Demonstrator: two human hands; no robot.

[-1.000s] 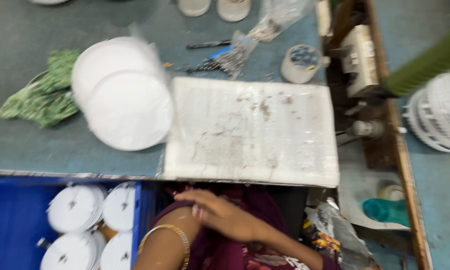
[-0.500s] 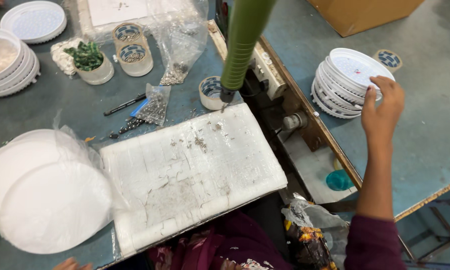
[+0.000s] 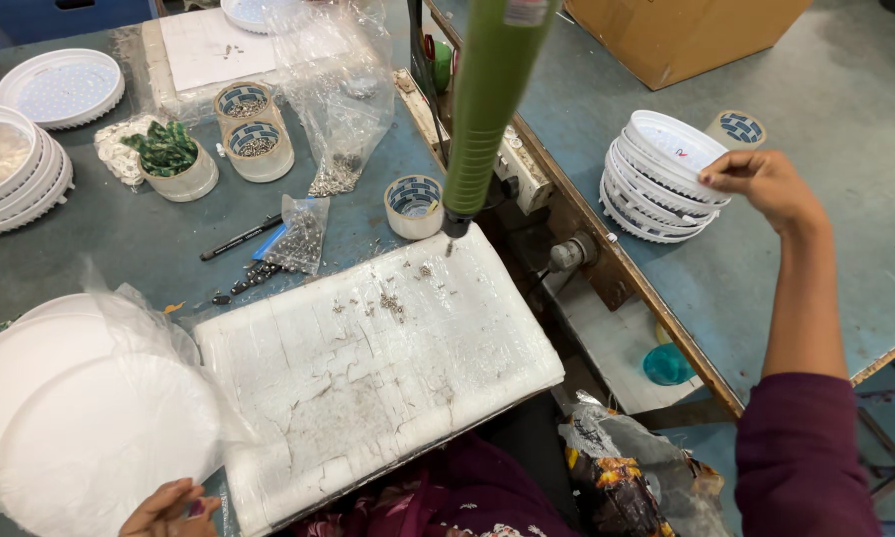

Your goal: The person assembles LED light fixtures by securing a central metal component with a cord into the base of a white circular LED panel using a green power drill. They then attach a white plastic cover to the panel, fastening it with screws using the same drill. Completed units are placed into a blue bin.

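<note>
Right hand (image 3: 766,184), fingers curled, pinches the rim of the top tray on the stack of white round trays (image 3: 661,179), right of the white foam pad (image 3: 378,368). Lifting one tray cleanly likely needs the rim peeled up alone, the rest left seated. Left hand (image 3: 169,509), at the pad's lower-left corner, touches two bagged white discs (image 3: 89,418); its grip cannot be told. One green hanging screwdriver (image 3: 492,109) hangs over the pad's far edge; three tape rolls (image 3: 415,204) lie beyond.

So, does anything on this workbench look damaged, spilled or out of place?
Yes. The white foam pad in front of the person is cracked and pitted, with small screws loose on it. More screws have spilled from the small bag onto the table.
</note>
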